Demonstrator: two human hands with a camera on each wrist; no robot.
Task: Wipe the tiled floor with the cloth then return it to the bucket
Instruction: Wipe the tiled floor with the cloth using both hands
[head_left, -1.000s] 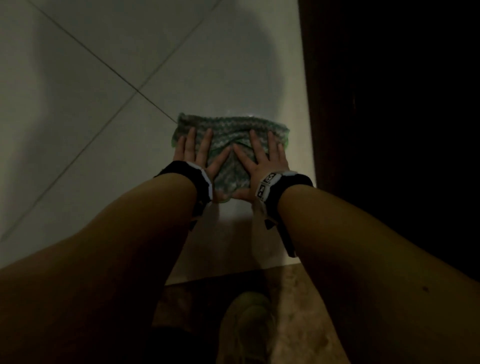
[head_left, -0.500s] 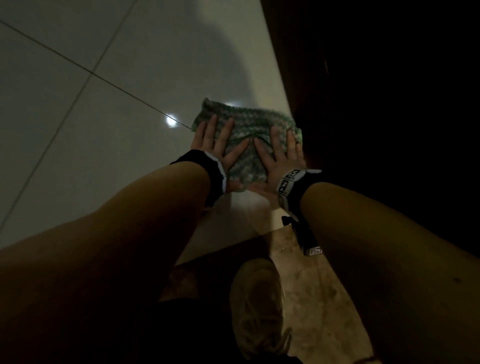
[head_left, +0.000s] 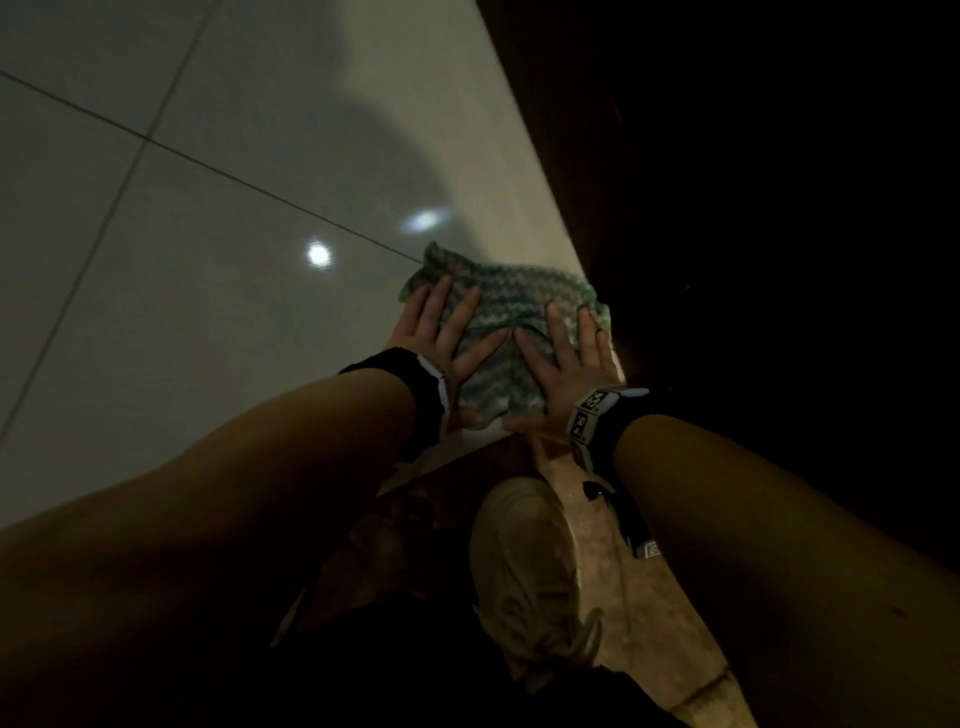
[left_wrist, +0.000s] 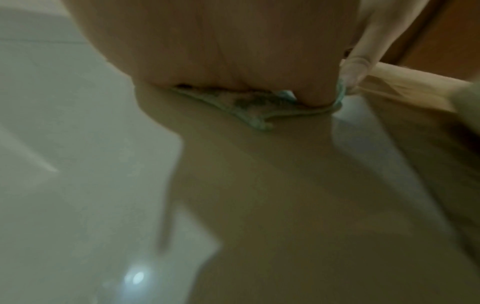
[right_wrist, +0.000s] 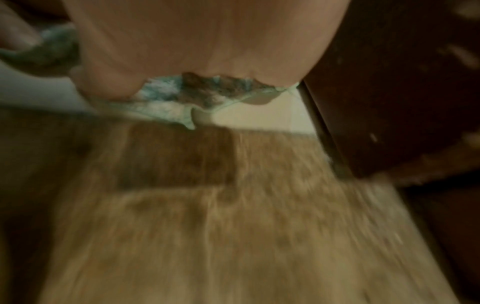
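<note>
We see a glossy pale tiled floor with dark grout lines and two light reflections, meeting a mottled brown threshold strip nearer us. A dark wooden panel, perhaps a door, borders the cloth closely on the right. Left hand and right hand press it flat with fingers spread. A pale shoe stands just behind.
</note>
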